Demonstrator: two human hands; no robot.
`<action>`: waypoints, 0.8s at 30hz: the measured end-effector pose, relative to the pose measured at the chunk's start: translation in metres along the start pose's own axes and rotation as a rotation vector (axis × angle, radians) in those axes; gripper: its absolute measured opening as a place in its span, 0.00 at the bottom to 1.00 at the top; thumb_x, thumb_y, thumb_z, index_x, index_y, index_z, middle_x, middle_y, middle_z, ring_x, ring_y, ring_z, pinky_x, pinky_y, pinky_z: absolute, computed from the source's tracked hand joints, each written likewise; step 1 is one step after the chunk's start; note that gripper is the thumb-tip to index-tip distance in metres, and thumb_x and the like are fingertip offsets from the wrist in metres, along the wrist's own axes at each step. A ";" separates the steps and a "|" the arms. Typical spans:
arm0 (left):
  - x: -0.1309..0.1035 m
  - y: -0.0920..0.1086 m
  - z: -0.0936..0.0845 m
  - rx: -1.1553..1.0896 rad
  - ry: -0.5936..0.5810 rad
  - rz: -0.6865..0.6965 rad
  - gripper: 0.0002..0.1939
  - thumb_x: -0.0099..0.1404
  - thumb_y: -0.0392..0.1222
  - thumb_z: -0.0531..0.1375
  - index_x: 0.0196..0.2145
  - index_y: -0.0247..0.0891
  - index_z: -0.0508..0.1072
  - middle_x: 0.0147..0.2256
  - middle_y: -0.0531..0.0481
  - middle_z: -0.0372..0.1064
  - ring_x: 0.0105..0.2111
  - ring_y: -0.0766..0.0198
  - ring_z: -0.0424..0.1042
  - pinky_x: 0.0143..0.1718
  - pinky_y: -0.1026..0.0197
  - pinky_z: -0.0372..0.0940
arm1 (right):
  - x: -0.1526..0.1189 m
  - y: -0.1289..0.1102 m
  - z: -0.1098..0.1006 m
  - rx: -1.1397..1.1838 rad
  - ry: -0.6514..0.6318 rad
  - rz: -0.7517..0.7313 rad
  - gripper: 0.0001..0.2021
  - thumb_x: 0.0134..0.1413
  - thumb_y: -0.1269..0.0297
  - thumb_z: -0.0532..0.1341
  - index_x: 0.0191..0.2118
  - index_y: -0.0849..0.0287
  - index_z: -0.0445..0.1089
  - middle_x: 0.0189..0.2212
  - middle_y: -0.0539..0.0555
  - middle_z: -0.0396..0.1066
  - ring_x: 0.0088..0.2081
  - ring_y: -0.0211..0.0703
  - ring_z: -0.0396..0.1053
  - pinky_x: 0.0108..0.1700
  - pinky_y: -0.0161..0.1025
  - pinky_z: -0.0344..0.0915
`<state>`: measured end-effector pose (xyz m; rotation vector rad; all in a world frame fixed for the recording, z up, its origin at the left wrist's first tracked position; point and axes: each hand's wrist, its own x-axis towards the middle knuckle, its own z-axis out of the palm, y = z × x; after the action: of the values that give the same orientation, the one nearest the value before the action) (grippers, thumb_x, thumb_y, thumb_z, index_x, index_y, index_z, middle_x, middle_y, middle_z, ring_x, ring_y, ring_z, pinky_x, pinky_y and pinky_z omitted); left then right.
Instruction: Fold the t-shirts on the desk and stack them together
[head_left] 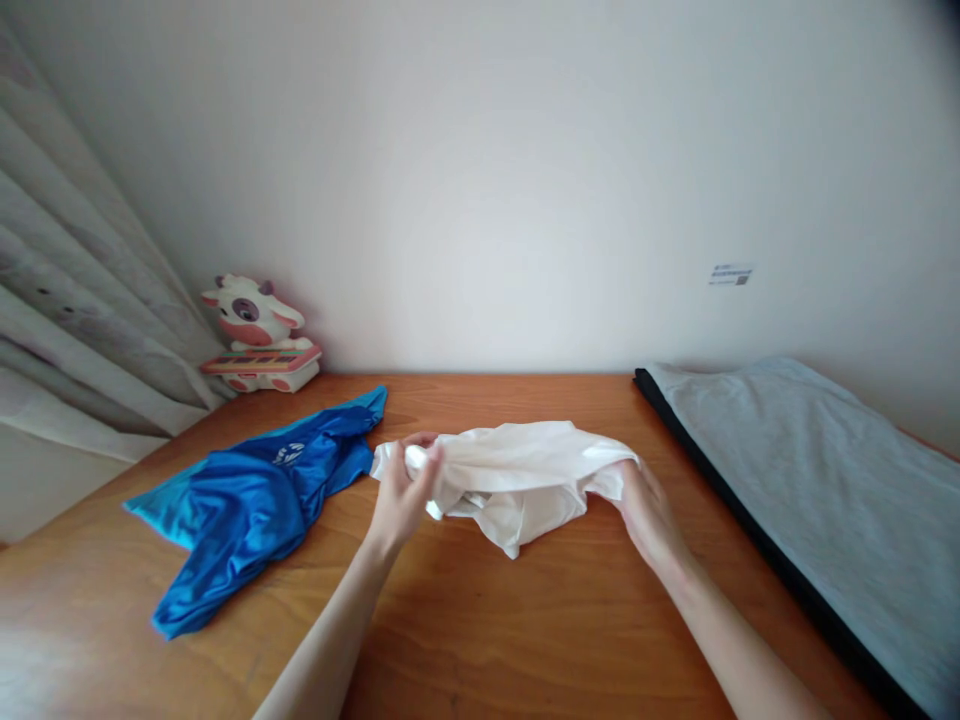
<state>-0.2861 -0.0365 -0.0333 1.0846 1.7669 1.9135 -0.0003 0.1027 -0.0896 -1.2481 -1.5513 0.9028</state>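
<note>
A white cloth [525, 465] is stretched between my two hands above the wooden table [510, 630], its lower part hanging in a loose point. My left hand [409, 490] grips the bunched left end, with the thumb toward me. At the right end, my right hand [649, 505] holds the cloth's edge, some of its fingers hidden under the fabric. To the left of my left hand lies a crumpled shiny blue garment [259, 500] with a small white print.
A grey cloth with a black edge [817, 500] covers the table's right side. At the back left stands a cow-shaped toy keyboard [262, 340] beside a pale curtain [82, 300]. Behind the table is a white wall [480, 200] bearing a small label [731, 274].
</note>
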 end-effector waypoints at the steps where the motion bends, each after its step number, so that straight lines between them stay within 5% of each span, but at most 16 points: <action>1: -0.004 -0.005 0.001 0.202 -0.063 0.107 0.34 0.46 0.58 0.75 0.46 0.38 0.74 0.52 0.38 0.75 0.56 0.40 0.72 0.59 0.42 0.65 | 0.002 0.003 -0.002 0.003 0.013 0.010 0.21 0.64 0.46 0.49 0.46 0.54 0.70 0.38 0.56 0.78 0.37 0.51 0.76 0.35 0.43 0.71; 4: -0.011 -0.016 0.002 0.627 -0.239 0.236 0.36 0.46 0.52 0.75 0.50 0.38 0.68 0.56 0.32 0.71 0.59 0.37 0.70 0.60 0.40 0.63 | -0.001 0.008 -0.003 -0.148 0.027 -0.095 0.23 0.57 0.41 0.56 0.47 0.55 0.67 0.42 0.59 0.76 0.42 0.54 0.75 0.41 0.47 0.72; 8: -0.007 -0.020 0.002 0.789 -0.299 0.033 0.14 0.61 0.43 0.67 0.41 0.41 0.67 0.37 0.40 0.78 0.45 0.42 0.79 0.45 0.49 0.69 | -0.014 0.007 0.008 -0.493 -0.024 -0.468 0.29 0.52 0.40 0.64 0.51 0.58 0.66 0.45 0.64 0.74 0.48 0.63 0.71 0.50 0.56 0.68; 10: -0.004 -0.017 0.005 0.629 -0.202 -0.123 0.13 0.61 0.44 0.67 0.37 0.42 0.66 0.30 0.45 0.77 0.39 0.45 0.80 0.39 0.54 0.69 | -0.020 0.001 0.013 -0.591 0.019 -0.548 0.30 0.54 0.43 0.64 0.55 0.61 0.65 0.47 0.68 0.72 0.49 0.65 0.70 0.49 0.58 0.67; 14: -0.007 -0.013 0.022 -0.247 -0.198 -0.547 0.09 0.63 0.45 0.66 0.35 0.38 0.71 0.29 0.47 0.77 0.33 0.54 0.80 0.32 0.61 0.71 | -0.028 -0.026 0.011 -0.554 0.175 -0.673 0.24 0.58 0.52 0.62 0.55 0.61 0.68 0.51 0.70 0.70 0.51 0.65 0.69 0.50 0.58 0.66; 17: -0.016 -0.009 0.035 -0.692 -0.260 -0.835 0.06 0.67 0.40 0.63 0.39 0.34 0.73 0.30 0.46 0.78 0.29 0.59 0.80 0.29 0.63 0.73 | -0.039 -0.047 0.009 -0.419 -0.036 -0.650 0.11 0.63 0.53 0.59 0.34 0.54 0.70 0.28 0.53 0.72 0.31 0.48 0.72 0.38 0.44 0.69; 19: -0.023 -0.005 0.042 -0.815 -0.281 -0.917 0.04 0.69 0.37 0.61 0.41 0.33 0.73 0.31 0.46 0.78 0.28 0.61 0.80 0.29 0.64 0.74 | -0.050 -0.052 0.015 -0.352 -0.195 -0.522 0.13 0.63 0.48 0.60 0.36 0.53 0.70 0.25 0.49 0.72 0.26 0.44 0.72 0.32 0.40 0.68; 22: -0.033 0.004 0.046 -0.879 -0.380 -0.952 0.05 0.71 0.35 0.60 0.43 0.31 0.73 0.33 0.45 0.79 0.31 0.60 0.81 0.33 0.64 0.76 | -0.063 -0.044 0.032 -0.321 -0.231 -0.516 0.30 0.58 0.45 0.63 0.60 0.58 0.63 0.48 0.62 0.77 0.47 0.55 0.77 0.45 0.47 0.74; 24: -0.035 0.008 0.046 -0.866 -0.421 -0.933 0.06 0.70 0.36 0.61 0.43 0.30 0.74 0.34 0.44 0.79 0.32 0.60 0.81 0.34 0.64 0.76 | -0.063 -0.031 0.043 -0.417 -0.187 -0.595 0.42 0.55 0.48 0.65 0.69 0.62 0.51 0.63 0.72 0.64 0.63 0.66 0.65 0.58 0.60 0.67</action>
<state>-0.2286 -0.0294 -0.0394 0.2165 0.7808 1.4104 -0.0462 0.0344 -0.0871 -0.8934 -2.1779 0.3211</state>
